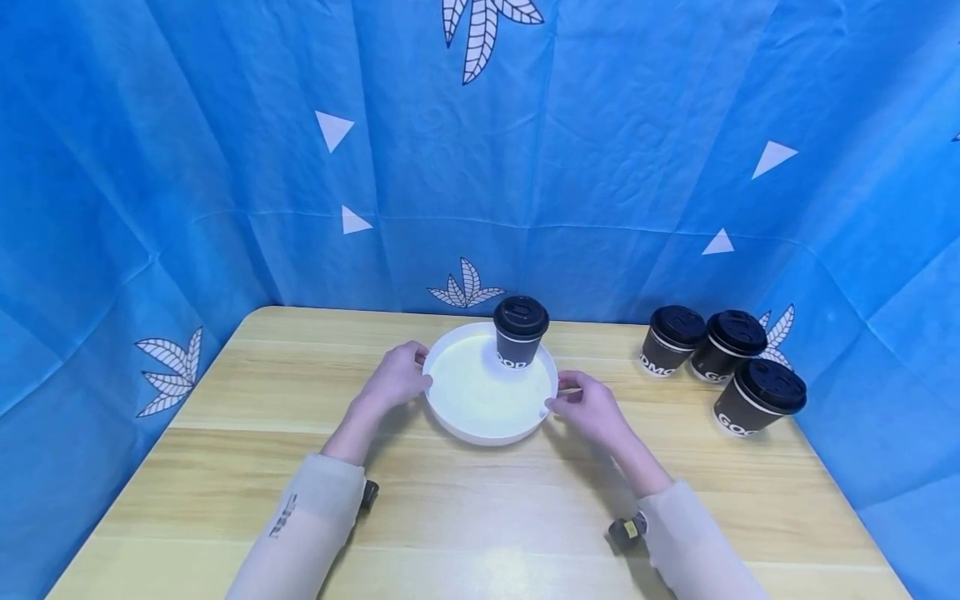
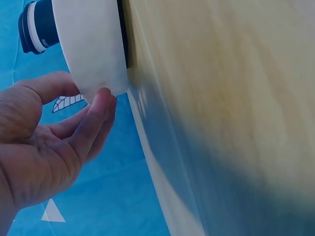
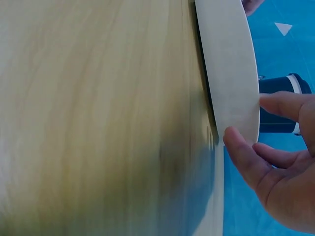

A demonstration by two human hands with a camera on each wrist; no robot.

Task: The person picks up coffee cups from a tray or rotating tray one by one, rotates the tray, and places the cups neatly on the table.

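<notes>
A round white tray [image 1: 480, 412] with a low rim is at the middle of the wooden table, a black lidded paper cup [image 1: 520, 333] standing upright toward its back right. My left hand [image 1: 393, 379] pinches the tray's left side, the thumb at the rim and the fingertips low on the outer wall in the left wrist view. Opposite it, my right hand [image 1: 592, 408] holds the right side in the same way, with thumb and fingers [image 3: 246, 152] on the wall. A thin dark line runs under the tray [image 3: 231, 69]; whether it touches the table cannot be told.
Three more black lidded cups stand at the table's back right: one on the left [image 1: 672, 340], one in the middle [image 1: 727, 346], one nearer the front [image 1: 759, 397]. A blue patterned cloth [image 1: 480, 167] hangs behind the wooden table [image 1: 480, 508] and along both sides.
</notes>
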